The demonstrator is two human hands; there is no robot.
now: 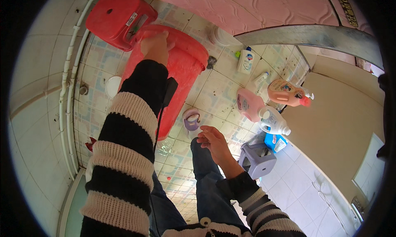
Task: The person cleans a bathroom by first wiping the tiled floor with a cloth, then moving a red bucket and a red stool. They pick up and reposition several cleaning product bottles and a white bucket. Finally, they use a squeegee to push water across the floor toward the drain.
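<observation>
My left arm, in a black-and-cream striped sleeve, stretches forward over a large red plastic tub [187, 55]. At the tub's far rim, my left hand [155, 46] is closed over the edge; its fingertips are partly hidden. My right hand [214, 144] hovers above my knee with its fingers loosely bent and apart, holding nothing that I can see. Just beyond it, a purple-and-white slipper [192, 119] shows on my foot. A red plastic stool [117, 20] stands right behind the tub at the far left.
On the tiled floor to the right are a white bottle [246, 61], a pink jug [248, 105], an orange pump bottle [286, 92] and a white jug [272, 120]. Nearer stands a grey-purple stool [256, 159] beside a blue package [275, 142]. White pipes [66, 78] run along the left wall.
</observation>
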